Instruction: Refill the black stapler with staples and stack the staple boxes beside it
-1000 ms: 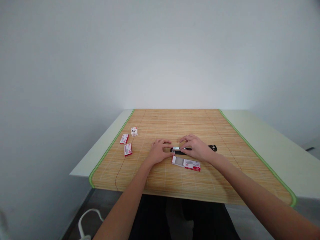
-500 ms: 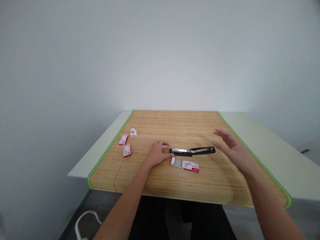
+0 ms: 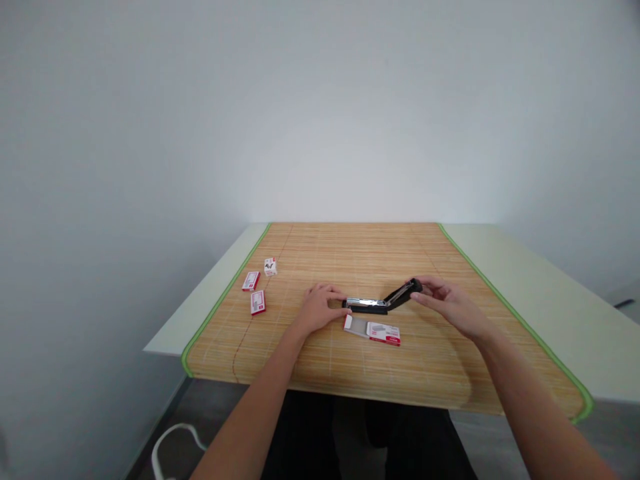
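Note:
A black stapler (image 3: pixel 367 307) lies opened out on the bamboo mat, its silver staple channel showing. My left hand (image 3: pixel 320 308) rests on the mat and grips the stapler's left end between thumb and fingers. The stapler's top arm slants up to the right, and my right hand (image 3: pixel 447 303) pinches its raised tip. Just in front of the stapler lies an opened staple box (image 3: pixel 384 333), red and white, with its grey inner part and white flap exposed at the left. I cannot make out whether staples sit in the channel.
Two flat red and white staple boxes (image 3: pixel 258 302) and a small white box (image 3: pixel 271 267) stand at the left of the mat. The bamboo mat (image 3: pixel 350 253) has green edging and covers most of the white table (image 3: pixel 530 293). A wall rises behind.
My right hand has moved left and taken hold of the stapler's top arm, which has swung up from lying nearly flat. My left hand stays at the stapler's left end.

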Motion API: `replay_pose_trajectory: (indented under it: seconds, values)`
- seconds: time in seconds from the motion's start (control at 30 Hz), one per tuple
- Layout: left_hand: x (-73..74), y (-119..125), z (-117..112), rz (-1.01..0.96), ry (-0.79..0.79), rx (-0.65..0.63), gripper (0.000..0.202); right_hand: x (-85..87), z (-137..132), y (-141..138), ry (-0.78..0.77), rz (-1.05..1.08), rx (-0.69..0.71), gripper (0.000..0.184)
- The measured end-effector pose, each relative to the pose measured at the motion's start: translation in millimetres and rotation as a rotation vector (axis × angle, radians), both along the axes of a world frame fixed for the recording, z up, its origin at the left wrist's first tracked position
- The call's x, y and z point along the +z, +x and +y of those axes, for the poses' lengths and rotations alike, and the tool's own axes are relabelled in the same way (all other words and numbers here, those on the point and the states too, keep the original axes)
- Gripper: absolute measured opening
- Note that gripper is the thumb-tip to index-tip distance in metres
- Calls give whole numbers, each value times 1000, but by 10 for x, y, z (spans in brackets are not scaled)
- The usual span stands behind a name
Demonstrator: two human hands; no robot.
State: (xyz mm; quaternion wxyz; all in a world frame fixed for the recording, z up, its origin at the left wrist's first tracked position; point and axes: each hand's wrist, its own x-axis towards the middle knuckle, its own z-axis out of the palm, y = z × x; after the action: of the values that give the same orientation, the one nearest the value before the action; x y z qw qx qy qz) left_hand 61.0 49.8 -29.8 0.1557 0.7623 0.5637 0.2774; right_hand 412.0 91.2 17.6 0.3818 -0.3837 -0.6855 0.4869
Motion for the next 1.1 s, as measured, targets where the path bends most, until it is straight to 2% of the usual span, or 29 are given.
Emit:
replay_pose_trajectory:
  seconds: [0.2,0.33,0.47,0.67,0.77,0.87,1.0,1.1]
  values:
    - [-19,2,4,5,20,6,34,376,90,-571,285,-244,199,33]
    - [-37,-3,11,0,26,3,35,448,101,-944,507,-475,306,19]
    - [-52,-3,15,6,29,11,35,341,122,-1143,588,-556,405,15]
    - [-33,0,9,8,21,4,34,151,146,-1178,576,-563,385,15]
    - [-27,2,2,7,35,4,34,38,128,-1077,585,-520,321,28]
    - [-20,11,-5,18,47,19,34,-123,120,-881,529,-506,205,42]
    - [15,48,3,42,25,56,36,-306,145,-660,450,-489,158,34]
    - [54,81,29,55,-2,68,37,-355,169,-632,418,-453,130,30]
